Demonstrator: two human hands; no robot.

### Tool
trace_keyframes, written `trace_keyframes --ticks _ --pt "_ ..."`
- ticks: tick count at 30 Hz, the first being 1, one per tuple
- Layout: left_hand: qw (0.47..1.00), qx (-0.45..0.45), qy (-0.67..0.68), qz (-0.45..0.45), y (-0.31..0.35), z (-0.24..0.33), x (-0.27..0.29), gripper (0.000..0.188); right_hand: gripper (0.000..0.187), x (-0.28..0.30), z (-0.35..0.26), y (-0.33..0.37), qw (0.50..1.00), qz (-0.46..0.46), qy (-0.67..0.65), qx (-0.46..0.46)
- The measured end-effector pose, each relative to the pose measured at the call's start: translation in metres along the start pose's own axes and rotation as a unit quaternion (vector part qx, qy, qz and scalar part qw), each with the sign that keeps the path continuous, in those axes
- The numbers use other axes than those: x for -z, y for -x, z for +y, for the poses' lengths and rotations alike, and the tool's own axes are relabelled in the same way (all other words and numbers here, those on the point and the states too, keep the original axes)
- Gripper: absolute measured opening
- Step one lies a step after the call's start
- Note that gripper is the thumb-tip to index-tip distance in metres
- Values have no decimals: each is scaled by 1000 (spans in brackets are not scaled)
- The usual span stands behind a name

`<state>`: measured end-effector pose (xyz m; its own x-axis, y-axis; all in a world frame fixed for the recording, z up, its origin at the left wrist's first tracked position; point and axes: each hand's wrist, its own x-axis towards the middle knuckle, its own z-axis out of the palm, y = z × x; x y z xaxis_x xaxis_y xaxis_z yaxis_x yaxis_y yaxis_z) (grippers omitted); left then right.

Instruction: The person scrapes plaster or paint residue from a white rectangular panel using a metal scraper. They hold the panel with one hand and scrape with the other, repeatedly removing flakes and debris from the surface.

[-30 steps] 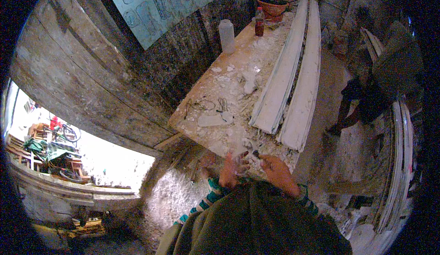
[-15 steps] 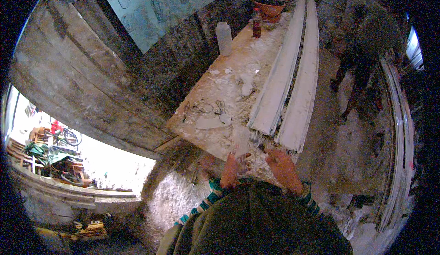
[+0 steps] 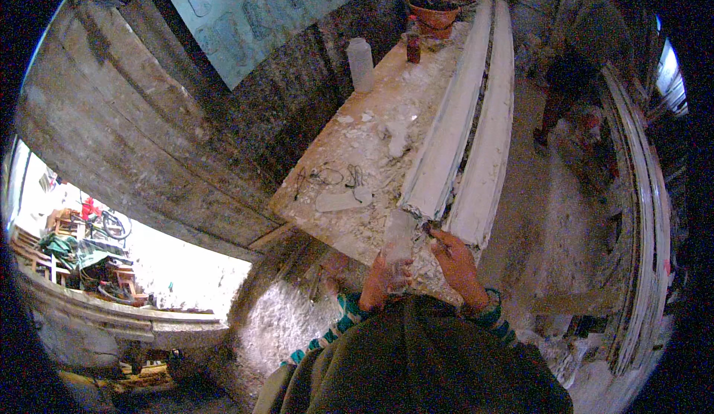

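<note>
My left hand (image 3: 384, 274) is closed around a translucent plastic bottle (image 3: 399, 237) at the near end of the worktable. Just right of it, my right hand (image 3: 455, 262) pinches a small dark piece (image 3: 427, 227), too small to name. That piece is close to the near end of a long white moulding (image 3: 448, 153). A second long white moulding (image 3: 487, 146) lies alongside it, with a narrow dark gap between the two. White residue covers the table (image 3: 361, 146) around my hands.
Dark wire (image 3: 327, 176) and a flat whitish piece (image 3: 343, 200) lie on the table's left side. Farther back stand a white jug (image 3: 361, 64), a dark red bottle (image 3: 413, 40) and an orange bowl (image 3: 433, 18). At right, a person (image 3: 587, 49) bends near stacked long strips (image 3: 645, 220).
The bottle in my left hand now shows more clearly, tilted up toward the mouldings. My right hand has shifted slightly. The person at right has moved and bent lower.
</note>
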<state>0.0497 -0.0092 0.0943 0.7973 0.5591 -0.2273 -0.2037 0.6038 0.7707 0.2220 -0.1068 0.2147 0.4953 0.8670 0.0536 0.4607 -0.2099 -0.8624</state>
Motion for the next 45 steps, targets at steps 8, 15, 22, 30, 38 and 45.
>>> trace_keyframes --ticks 8,15,22,30,38,45 --pt "996 29 17 78 3 16 5 59 34 -7 -21 37 986 -135 94 -12" --pt "989 128 -71 -15 8 9 -13 63 30 -6 -11 7 996 -16 63 55" --pt "998 50 24 21 22 38 -17 68 30 6 -20 27 992 -21 121 25" --pt "999 32 42 0 23 41 -18 67 28 0 -31 31 989 22 143 17" --pt "964 -53 -236 110 6 11 -3 68 30 2 -39 35 994 -57 84 25" --pt "802 -167 -516 248 16 27 -15 85 31 -1 -28 34 992 -69 46 92"
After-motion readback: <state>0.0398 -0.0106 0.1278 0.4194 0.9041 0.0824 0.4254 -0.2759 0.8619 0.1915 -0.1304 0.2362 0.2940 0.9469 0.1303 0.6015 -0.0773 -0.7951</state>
